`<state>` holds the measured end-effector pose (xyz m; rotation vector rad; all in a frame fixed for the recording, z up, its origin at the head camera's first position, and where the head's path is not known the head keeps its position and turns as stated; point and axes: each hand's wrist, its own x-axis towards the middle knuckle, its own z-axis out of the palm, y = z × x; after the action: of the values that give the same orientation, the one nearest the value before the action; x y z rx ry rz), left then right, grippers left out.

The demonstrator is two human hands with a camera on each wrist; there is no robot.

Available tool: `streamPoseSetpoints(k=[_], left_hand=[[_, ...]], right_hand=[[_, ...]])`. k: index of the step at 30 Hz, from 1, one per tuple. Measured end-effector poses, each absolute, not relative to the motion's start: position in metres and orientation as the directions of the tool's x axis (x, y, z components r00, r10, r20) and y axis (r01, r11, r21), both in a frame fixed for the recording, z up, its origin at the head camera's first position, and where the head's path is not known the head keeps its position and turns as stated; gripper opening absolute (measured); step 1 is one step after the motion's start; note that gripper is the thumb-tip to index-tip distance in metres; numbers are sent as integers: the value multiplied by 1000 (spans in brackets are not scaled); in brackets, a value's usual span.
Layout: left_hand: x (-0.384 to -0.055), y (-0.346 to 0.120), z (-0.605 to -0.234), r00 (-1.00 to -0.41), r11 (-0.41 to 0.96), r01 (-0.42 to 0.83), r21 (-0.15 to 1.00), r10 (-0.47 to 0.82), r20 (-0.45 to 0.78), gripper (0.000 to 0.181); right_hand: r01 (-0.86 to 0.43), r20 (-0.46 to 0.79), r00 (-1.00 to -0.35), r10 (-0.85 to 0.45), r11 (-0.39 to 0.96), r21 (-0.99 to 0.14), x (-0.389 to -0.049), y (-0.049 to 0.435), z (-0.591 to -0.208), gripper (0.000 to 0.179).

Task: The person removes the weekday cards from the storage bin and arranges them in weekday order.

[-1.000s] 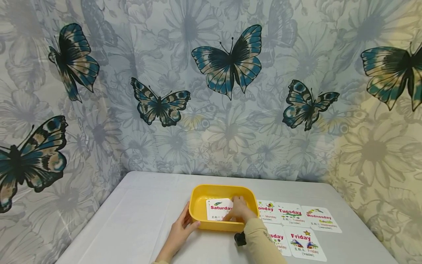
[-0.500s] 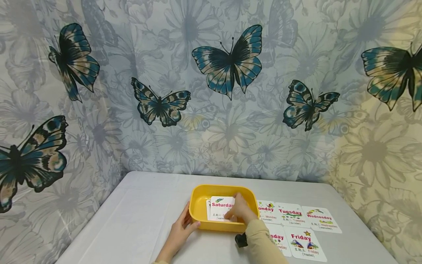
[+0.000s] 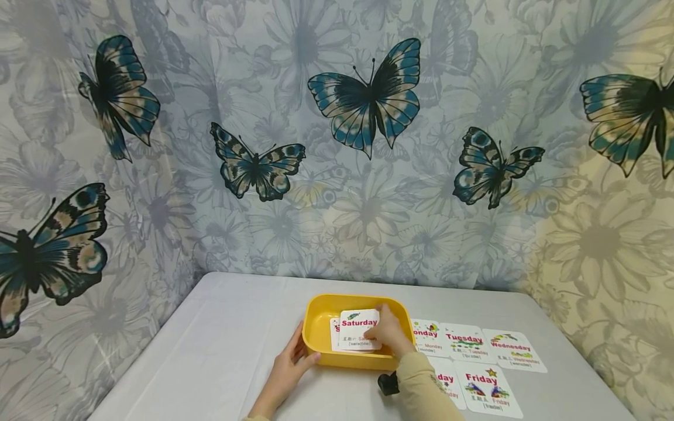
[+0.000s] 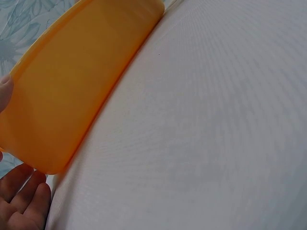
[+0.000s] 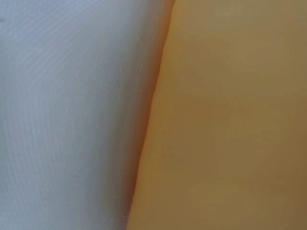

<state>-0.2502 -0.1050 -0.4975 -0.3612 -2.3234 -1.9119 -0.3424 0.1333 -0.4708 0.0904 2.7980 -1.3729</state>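
A yellow plastic tub [image 3: 353, 360] stands on the table. My left hand [image 3: 286, 369] grips its left end, thumb over the near corner and the other fingers along the side. In the left wrist view the fingers [image 4: 36, 196] curl by the corner of the tub wall [image 4: 72, 86]. Inside the tub, my right hand [image 3: 394, 332] pinches the right side of the Saturday flashcard [image 3: 355, 330], which is raised and faces me. Behind it shows the edge of another card [image 3: 334, 336] with a red S. The right wrist view holds just the tub's outer wall [image 5: 230, 115] and white cloth.
Right of the tub lie the Monday card [image 3: 427, 336], Tuesday card [image 3: 464, 340] and Wednesday card [image 3: 515, 351] in a row. Nearer are a partly covered card [image 3: 447, 386] and the Friday card [image 3: 489, 390]. Butterfly-print cloth [image 3: 363, 234] hangs behind the white table [image 3: 231, 327].
My right hand has drawn the Saturday card up and to the right, away from the card below, whose red S now shows. The left hand and the tub stay put.
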Motion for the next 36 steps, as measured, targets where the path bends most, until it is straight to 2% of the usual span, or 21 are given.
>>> streamPoseSetpoints(k=[7,15,26,36], left_hand=[[-253,-106,-501,-964,166,257,952,114,240,80],[-268,-109,-526,-962,152,264,952,107,250,84],[-270,-109,-530,-963,157,258,953,122,240,82],[-267,-108,-527,-959,150,274,950,112,259,84]], right_hand=[[20,-2,-1000,30,616,-787,-341,133,-463,71],[-44,72,-997,21,614,-788,-331,137,-455,68],[-122,155,-988,-1,618,-777,-312,154,-445,68],[-122,162,-986,43,482,-868,-292,174,-440,69]])
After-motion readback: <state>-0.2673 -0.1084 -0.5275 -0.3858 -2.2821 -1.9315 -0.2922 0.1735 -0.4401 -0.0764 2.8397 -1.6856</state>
